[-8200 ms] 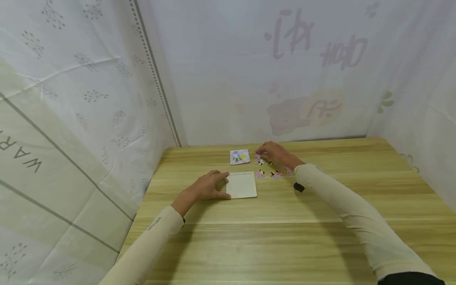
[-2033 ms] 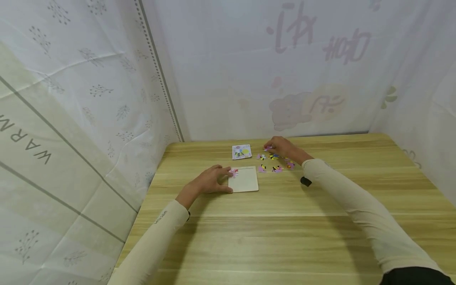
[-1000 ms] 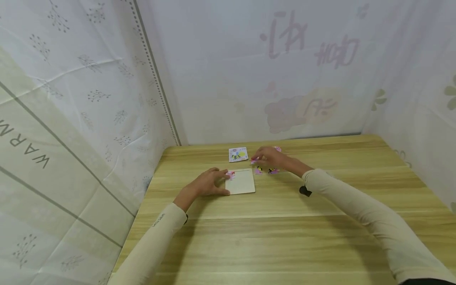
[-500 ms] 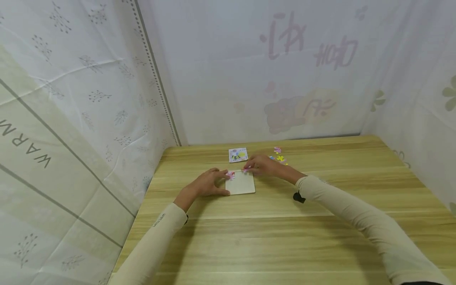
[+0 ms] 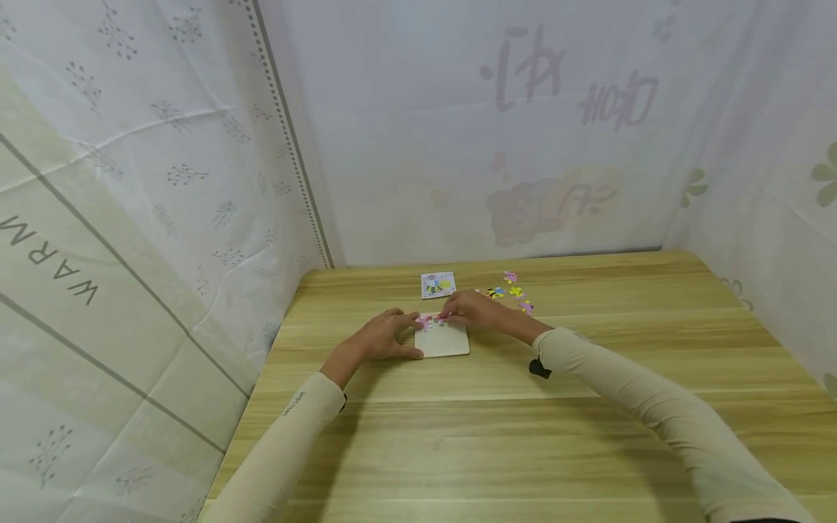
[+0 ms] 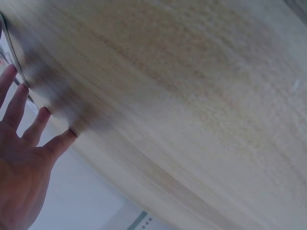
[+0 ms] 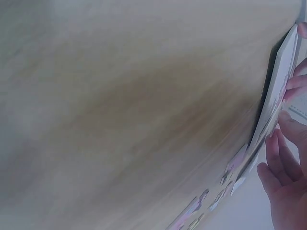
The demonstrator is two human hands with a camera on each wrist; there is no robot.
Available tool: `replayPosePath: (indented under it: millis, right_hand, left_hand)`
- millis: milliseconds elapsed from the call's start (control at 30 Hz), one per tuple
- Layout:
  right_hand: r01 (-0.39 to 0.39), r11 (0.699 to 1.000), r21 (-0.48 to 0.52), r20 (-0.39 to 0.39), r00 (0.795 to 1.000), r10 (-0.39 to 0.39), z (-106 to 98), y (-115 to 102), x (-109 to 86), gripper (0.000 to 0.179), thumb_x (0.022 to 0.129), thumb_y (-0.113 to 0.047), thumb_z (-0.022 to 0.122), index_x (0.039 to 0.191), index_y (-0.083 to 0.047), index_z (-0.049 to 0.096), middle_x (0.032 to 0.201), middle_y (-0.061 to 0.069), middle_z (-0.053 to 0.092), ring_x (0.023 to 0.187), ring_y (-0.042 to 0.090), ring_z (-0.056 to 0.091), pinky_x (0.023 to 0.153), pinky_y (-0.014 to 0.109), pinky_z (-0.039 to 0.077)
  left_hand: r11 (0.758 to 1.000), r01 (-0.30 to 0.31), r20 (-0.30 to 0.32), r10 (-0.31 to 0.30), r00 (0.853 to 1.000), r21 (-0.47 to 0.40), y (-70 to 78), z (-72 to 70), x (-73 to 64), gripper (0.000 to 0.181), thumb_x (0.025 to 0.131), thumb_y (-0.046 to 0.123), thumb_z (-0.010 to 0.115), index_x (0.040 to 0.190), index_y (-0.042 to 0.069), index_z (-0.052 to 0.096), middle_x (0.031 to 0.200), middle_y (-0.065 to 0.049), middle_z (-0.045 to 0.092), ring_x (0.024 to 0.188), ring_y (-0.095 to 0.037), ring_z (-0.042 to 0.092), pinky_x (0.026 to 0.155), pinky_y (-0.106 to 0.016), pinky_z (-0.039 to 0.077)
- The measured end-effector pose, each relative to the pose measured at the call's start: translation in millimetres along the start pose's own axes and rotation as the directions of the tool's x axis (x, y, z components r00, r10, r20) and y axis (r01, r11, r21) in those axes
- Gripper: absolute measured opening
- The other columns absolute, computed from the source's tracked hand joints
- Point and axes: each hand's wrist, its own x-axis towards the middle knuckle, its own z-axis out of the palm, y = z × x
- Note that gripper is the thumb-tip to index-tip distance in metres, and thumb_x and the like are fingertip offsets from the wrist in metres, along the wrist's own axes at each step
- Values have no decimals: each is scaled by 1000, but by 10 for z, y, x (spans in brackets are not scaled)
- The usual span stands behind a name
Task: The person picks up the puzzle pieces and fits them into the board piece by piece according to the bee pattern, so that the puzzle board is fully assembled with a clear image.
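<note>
Currently, the left hand [image 5: 382, 338] rests at the left edge of a thin white board [image 5: 443, 344] on the wooden table [image 5: 431, 436], its grip relaxed, touching the board without clasping it. The right hand [image 5: 476, 309] has its grip closed in a pinch on a small puzzle piece [image 5: 441, 320] at the board's far edge, partly hidden. Just beside it, a pink piece [image 5: 425, 324] lies in the far left corner. Loose pieces [image 5: 516, 291] lie scattered to the right; a bee card [image 5: 438, 285] lies beyond the board.

Curtained indoor spot (room type unclear): printed cloth [image 5: 405, 160] three sides, wood-grain table [image 5: 445, 443].
</note>
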Motion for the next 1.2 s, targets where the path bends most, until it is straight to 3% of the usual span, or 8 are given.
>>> replayPosePath:
  millis: [467,1200]
  right_hand:
    - [18,999,-46,13,1000,-17,99,-22,95,16,98,-2,70,111,0,79,106,10,76,101,24,70,89,37,57]
    - [-49,992,-113,39,998,54,198,-41,106,16,98,-6,71,112,-4,80,109,10,73,101,22,68,87,32,57]
  left_hand:
    - [999,-36,-19,36,999,-5,2,-20,9,68,88,55,79,142,16,65,162,-7,44,144,-35,44,115,-56,39]
    - [1000,-29,-6,29,1000,5,-33,-5,7,70,88,58,78,144,17,64,163,-4,43,144,-32,44,114,-55,40]
